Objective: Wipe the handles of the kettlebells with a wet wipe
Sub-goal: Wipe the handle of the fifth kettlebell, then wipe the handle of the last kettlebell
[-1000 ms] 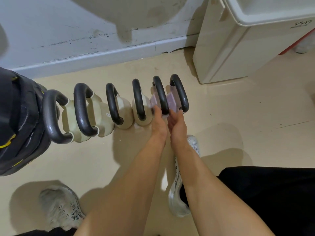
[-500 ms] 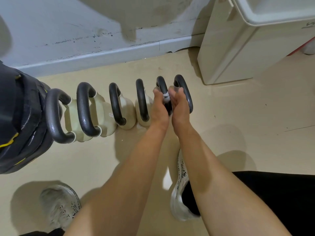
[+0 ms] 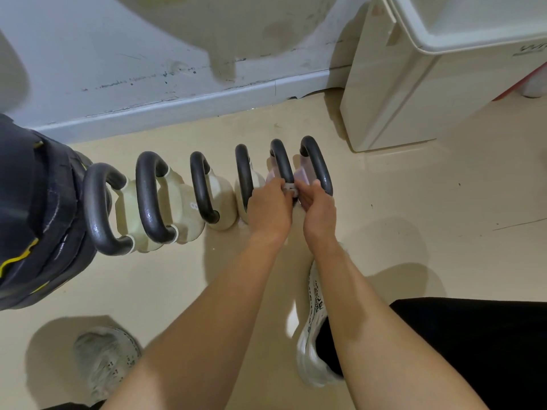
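Beige floor (image 3: 414,208) under grey wall (image 3: 118,54). Dark bag (image 3: 29,202), far left. Six kettlebells (image 3: 154,199) in a row. At the fifth handle (image 3: 281,161): left hand (image 3: 270,210), wet wipe (image 3: 289,189), right hand (image 3: 318,208), both grips clamped on the wipe. White cabinet (image 3: 399,84), right.

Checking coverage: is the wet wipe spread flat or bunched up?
Bunched: only a small wad of wet wipe shows, pinched between left hand and right hand at a handle.

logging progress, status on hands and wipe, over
Hands: left hand and right hand pinch the wet wipe. It wraps the second handle from right. Close neighbour handles, nothing blocking.
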Action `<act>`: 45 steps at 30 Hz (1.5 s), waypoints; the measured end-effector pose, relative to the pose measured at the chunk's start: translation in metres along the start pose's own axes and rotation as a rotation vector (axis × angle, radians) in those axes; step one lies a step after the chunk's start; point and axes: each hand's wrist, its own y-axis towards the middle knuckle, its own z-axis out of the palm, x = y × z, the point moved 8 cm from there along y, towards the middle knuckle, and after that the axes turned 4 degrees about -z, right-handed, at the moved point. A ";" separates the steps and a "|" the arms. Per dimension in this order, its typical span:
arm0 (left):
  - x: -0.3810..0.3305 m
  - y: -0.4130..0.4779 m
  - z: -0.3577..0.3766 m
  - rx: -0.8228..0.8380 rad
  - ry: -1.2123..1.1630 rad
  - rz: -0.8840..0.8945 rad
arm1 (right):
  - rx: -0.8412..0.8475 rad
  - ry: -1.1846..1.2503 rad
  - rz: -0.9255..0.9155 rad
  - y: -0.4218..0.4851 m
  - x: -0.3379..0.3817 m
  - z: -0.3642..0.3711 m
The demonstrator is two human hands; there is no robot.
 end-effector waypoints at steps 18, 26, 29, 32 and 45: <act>-0.053 -0.010 -0.078 0.097 -0.294 0.159 | 0.129 -0.290 -0.181 -0.004 0.038 -0.010; -0.105 0.002 -0.125 0.247 -1.015 -0.039 | 0.297 -0.124 -0.290 -0.001 0.100 -0.004; -0.097 0.018 -0.129 0.101 -1.038 -0.119 | 0.163 0.052 -0.317 0.015 0.110 -0.036; -0.076 0.030 -0.106 -0.009 -0.738 -0.149 | 0.009 0.187 -0.285 0.033 0.108 -0.066; -0.084 0.034 0.009 0.011 0.663 0.382 | -0.143 -0.148 0.064 0.095 0.020 -0.069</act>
